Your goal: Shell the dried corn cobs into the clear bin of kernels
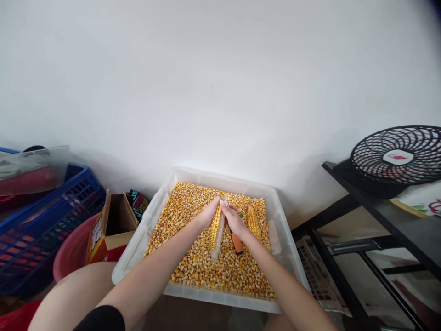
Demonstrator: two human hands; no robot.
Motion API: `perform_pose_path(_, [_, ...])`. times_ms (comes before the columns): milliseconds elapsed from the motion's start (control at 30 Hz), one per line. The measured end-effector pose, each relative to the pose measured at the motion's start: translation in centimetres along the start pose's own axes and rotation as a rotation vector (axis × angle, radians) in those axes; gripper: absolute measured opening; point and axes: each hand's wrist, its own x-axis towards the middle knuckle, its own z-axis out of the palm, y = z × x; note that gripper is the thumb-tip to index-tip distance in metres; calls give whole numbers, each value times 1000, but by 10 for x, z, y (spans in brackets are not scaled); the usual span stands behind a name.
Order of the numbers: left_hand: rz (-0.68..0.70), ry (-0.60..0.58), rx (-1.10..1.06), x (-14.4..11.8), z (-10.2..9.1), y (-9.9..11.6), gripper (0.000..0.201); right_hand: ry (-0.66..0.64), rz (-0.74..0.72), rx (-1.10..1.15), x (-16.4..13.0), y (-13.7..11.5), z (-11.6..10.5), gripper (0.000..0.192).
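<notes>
Both hands grip one ear of corn (216,228) above a bin of loose kernels (193,248). My left hand (210,212) is closed around its far end from the left. From the right, my right hand (233,219) is closed on the same end, its thumb near the tip. Yellow kernels cover the ear's left side, while a pale strip of bare cob runs down its right. Under my right hand lies an orange-brown piece (236,242), perhaps a tool handle, partly hidden. A second ear of corn (253,222) rests on the kernels to the right.
The translucent plastic bin (223,296) stands against a white wall. At left are an open cardboard box (120,223), a pink basin (70,246) and a blue crate (44,220). A black rack (382,207) with a fan grille (403,156) stands at right.
</notes>
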Motion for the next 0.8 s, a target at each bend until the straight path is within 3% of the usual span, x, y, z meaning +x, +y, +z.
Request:
perform_pose_path(300, [-5,14,-4,0,-1,-1,43,-54,-32,-33,-1,4,-8,55])
perform_pose_path(500, [-34,35,-53,-3,2,2,43,-13,-55,-91,0,9,-10,56])
perform_pose_path(667, [-23,14,-102,-5,5,6,44,-20,-7,95,4,7,-11,54])
perform_pose_path(800, [94,137,0,0,9,0,34,8,-40,188,6,4,-8,53])
